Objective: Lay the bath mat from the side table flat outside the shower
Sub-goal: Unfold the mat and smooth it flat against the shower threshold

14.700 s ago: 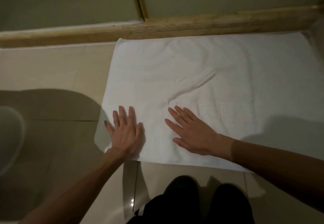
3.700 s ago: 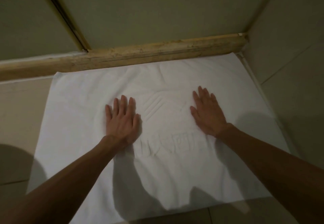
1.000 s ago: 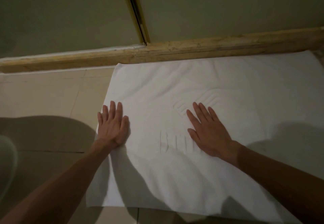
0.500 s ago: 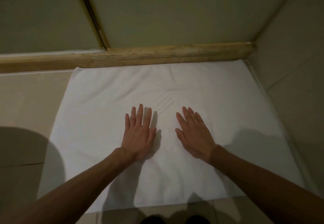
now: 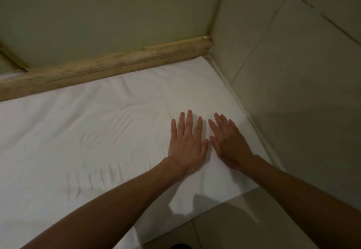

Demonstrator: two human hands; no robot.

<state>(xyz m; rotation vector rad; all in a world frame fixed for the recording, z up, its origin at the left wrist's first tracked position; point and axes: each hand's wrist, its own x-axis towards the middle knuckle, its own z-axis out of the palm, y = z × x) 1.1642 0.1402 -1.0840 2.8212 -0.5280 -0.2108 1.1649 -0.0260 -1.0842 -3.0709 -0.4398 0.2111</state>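
Note:
The white bath mat (image 5: 82, 124) lies spread on the tiled floor, its far edge against the shower's wooden threshold (image 5: 109, 65) and its right edge along the tiled wall. Raised woven lettering shows near its middle. My left hand (image 5: 186, 143) and my right hand (image 5: 229, 143) rest palm down side by side on the mat's right part, fingers spread, holding nothing. A few soft wrinkles run near the far edge.
The frosted shower glass (image 5: 109, 12) rises behind the threshold. A tiled wall (image 5: 293, 73) closes the right side. Beige floor tiles (image 5: 244, 225) show at the near right corner. A dark shoe tip (image 5: 180, 246) peeks in at the bottom edge.
Both hands have slid from the mat's middle to its right part near the wall, and now lie closer together. The view has swung right.

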